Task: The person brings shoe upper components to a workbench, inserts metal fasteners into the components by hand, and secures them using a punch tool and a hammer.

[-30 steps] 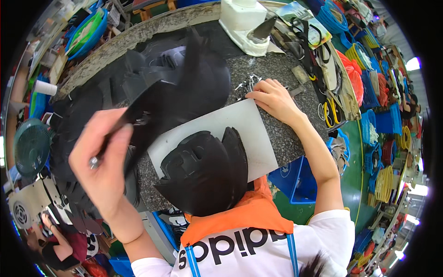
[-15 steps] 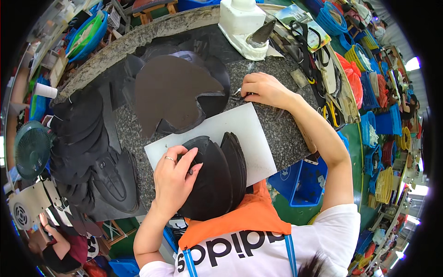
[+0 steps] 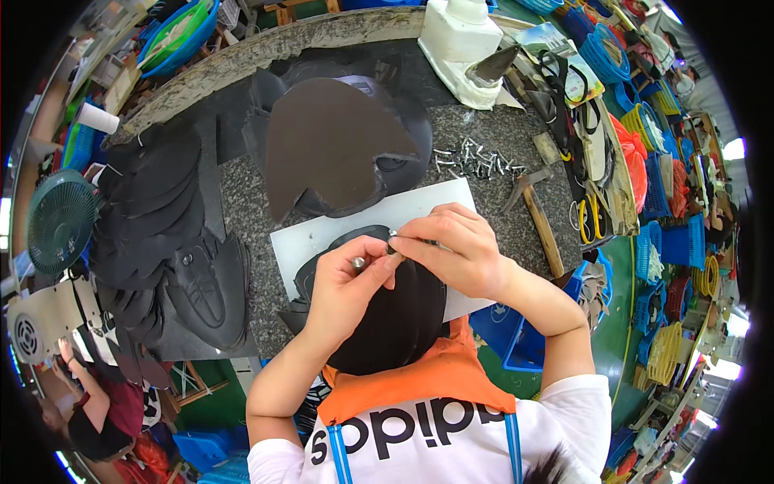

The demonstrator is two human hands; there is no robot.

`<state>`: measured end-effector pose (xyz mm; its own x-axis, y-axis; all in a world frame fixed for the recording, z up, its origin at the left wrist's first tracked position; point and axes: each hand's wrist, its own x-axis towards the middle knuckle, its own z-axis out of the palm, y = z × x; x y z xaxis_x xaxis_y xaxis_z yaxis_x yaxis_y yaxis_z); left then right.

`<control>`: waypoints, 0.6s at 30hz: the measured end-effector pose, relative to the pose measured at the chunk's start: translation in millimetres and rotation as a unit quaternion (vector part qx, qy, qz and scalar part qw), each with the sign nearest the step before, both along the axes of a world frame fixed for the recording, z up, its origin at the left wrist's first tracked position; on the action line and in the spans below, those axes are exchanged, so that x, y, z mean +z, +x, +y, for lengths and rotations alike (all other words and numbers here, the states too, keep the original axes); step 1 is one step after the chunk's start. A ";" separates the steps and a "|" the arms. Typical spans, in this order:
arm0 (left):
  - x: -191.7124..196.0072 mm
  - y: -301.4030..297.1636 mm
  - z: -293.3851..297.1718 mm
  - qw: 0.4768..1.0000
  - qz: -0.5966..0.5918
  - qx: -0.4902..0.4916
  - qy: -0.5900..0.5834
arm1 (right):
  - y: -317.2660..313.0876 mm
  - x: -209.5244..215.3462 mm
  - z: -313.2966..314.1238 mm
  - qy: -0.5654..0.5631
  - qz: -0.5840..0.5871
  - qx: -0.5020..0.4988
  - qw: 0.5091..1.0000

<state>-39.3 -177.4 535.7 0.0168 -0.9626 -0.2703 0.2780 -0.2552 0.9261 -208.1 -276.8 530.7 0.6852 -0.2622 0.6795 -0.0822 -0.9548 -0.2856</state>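
Observation:
Over a stack of black shoe pieces (image 3: 395, 315), my two hands meet at the fingertips. My left hand (image 3: 348, 286) is closed around a short metal rod (image 3: 358, 264), whose round end sticks out between the fingers. Between thumb and forefinger, my right hand (image 3: 455, 248) pinches a small shiny metal fastener (image 3: 393, 234). The black pieces rest partly on a white board (image 3: 451, 202) at the near edge of the stone worktop. Just beyond the board lies a heap of similar small metal fasteners (image 3: 480, 160). My fingers partly hide what they hold.
A hammer (image 3: 540, 222) lies to the right, with yellow-handled scissors (image 3: 592, 216) past it. Dark cut pieces (image 3: 343, 145) are stacked beyond the board; more black uppers (image 3: 205, 298) pile up at left. A white container (image 3: 461, 48) stands at the back, a green fan (image 3: 63, 219) far left.
My right hand has come from the fastener heap to my left hand, now holding a fastener. The heap and hammer have come into sight. The black pieces lie differently, and the view has shifted.

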 end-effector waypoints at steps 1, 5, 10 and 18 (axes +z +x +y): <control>0.0 0.7 1.4 0.999 0.040 0.025 -0.001 | 2.2 -2.4 0.5 0.043 -0.010 0.023 0.999; -8.9 2.0 10.2 0.997 -0.001 0.053 -0.052 | 11.5 8.0 23.1 0.457 -0.075 -0.041 0.885; -2.7 4.4 17.7 0.950 -0.249 0.040 -0.184 | 7.0 9.2 27.5 0.723 -0.057 0.066 0.685; 14.5 19.2 17.9 0.814 -0.464 -0.013 -0.349 | 2.4 12.1 24.1 0.765 0.011 0.119 0.633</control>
<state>-20.0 -159.4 550.2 -0.1208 -0.8794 0.4604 -0.6217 0.4287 0.6556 -205.8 -252.7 542.8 0.8332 -0.4903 -0.2555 -0.0081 0.4513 -0.8924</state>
